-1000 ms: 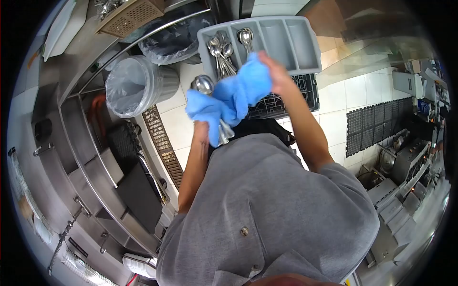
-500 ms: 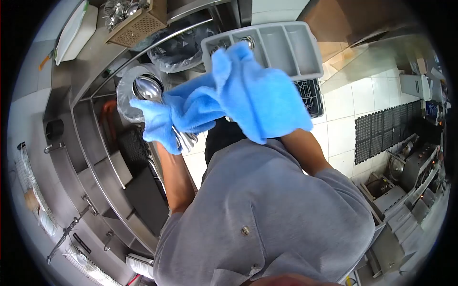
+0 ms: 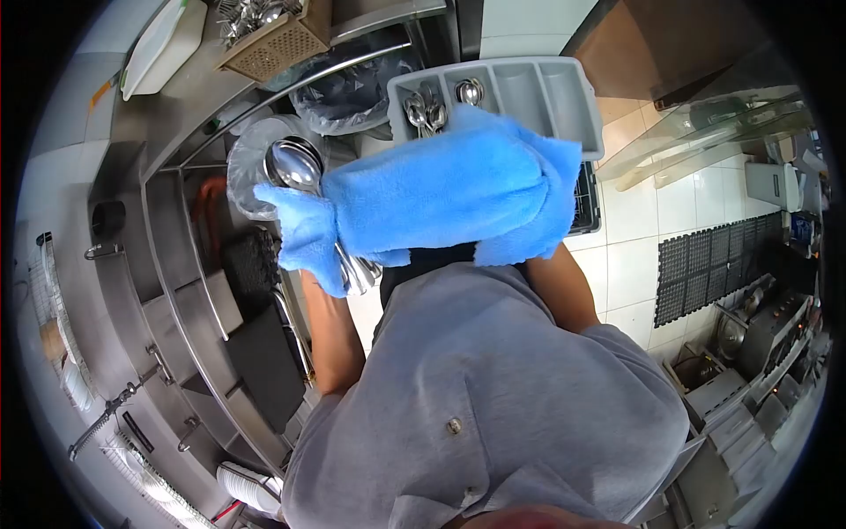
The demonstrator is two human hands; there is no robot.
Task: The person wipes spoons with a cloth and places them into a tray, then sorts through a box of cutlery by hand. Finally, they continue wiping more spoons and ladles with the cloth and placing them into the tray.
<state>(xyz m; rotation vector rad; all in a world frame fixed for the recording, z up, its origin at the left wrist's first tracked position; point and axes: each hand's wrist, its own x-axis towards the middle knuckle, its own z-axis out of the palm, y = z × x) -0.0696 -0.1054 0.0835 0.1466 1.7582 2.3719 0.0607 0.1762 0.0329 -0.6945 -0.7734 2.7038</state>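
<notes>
A bundle of metal spoons [image 3: 298,166] sticks out of one end of a fluffy blue cloth [image 3: 441,189], bowls pointing up and away from me. Their handles show below the cloth's edge. Around the bundle, through the cloth, my left hand [image 3: 310,279] is closed; its fingers are covered. The cloth stretches across to my right hand [image 3: 539,263], which holds its other end and is mostly hidden beneath it. Just beyond the cloth sits a grey cutlery tray [image 3: 589,106] with compartments; spoons [image 3: 426,111] lie in its left one and more spoons [image 3: 470,91] in the one beside it.
A tan basket [image 3: 278,48] full of cutlery stands on the steel counter at upper left, near a white tray [image 3: 163,48]. Below are plastic-lined bins [image 3: 352,97]. Steel shelving [image 3: 176,264] runs along my left. A black mat [image 3: 714,264] lies on the tiled floor at right.
The cloth was bunched and draped with a raised fold; now it is spread wider and smoother between my hands. More spoons in the tray are uncovered. The spoon bundle stays in my left hand.
</notes>
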